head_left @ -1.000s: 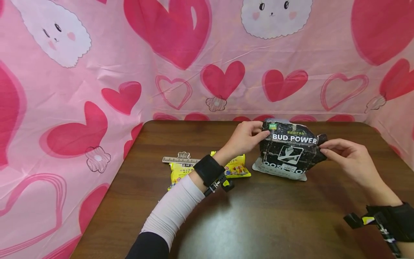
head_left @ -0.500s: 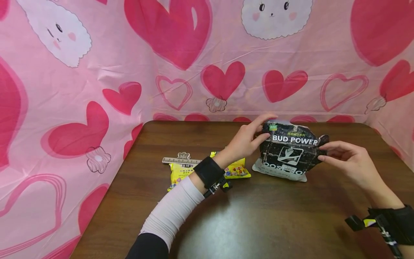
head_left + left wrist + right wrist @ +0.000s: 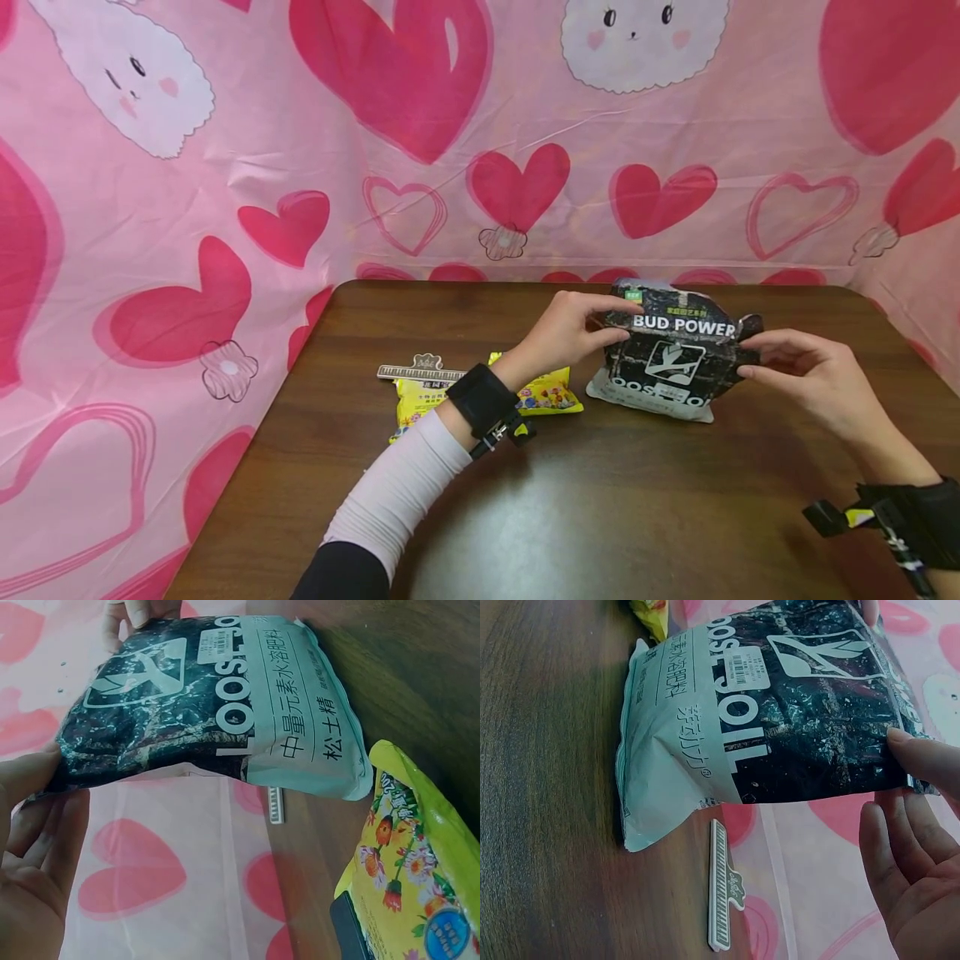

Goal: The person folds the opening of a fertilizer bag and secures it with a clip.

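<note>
A black and white fertilizer bag [image 3: 671,354], printed "BUD POWER", stands on the table with its top tilted back. My left hand [image 3: 566,333] is at its upper left side; in the left wrist view the thumb [image 3: 34,772] lies on the front face and the other fingers are behind the edge. On the opposite side, my right hand [image 3: 821,379] pinches the upper right corner, thumb in front and fingers behind, as the right wrist view shows. The bag's opening and back cannot be made out.
Yellow flower-printed bags [image 3: 551,392] lie left of the fertilizer bag, partly hidden by my left forearm. A piano-key-patterned clip [image 3: 420,372] sits at the left one's top. Behind the fertilizer bag, a similar clip [image 3: 720,889] lies near the table's [image 3: 600,517] far edge.
My left fingers, spread up to the bag's top corner half a second ago, have come down onto its upper left side. My right hand and the bag have barely moved.
</note>
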The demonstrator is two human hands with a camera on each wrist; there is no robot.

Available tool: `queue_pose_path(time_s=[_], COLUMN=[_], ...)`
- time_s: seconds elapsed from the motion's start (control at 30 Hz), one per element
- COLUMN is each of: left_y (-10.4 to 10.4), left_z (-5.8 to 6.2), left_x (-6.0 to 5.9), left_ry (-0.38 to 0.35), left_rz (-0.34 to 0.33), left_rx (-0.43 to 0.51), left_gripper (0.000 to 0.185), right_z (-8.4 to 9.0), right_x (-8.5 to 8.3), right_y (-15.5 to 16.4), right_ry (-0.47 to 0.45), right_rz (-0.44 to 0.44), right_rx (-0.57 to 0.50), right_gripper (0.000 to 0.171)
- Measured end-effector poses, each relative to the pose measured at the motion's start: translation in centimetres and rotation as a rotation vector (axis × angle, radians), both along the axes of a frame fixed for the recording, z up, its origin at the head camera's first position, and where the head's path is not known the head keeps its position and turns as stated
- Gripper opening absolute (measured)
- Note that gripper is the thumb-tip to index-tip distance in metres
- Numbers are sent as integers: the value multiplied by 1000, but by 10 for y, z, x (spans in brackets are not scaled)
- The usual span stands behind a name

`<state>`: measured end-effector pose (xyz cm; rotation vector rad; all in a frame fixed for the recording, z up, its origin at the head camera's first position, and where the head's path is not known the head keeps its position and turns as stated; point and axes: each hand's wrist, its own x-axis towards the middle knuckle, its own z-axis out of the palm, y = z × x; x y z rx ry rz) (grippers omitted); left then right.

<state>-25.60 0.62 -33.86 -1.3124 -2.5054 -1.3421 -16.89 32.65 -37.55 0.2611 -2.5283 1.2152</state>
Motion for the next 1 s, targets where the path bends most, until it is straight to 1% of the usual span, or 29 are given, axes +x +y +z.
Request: queue_pose_path(time_s=[0.2,0.47,1.0], left_y=[0,-2,-2], left_z=[0,-3,-3], left_x=[0,0,-2], left_ry=[63,137,144], left_rz=[43,58,16], left_rx=[-33,-92,-104], left_gripper=[39,33,25], right_z=[-2,-1,3], right_x=[-1,1,2], right_y=[2,0,0], right_ry=[14,24,14], right_rz=[-15,-2,39], right_rx=[26,44,104], right_gripper=[30,27,28])
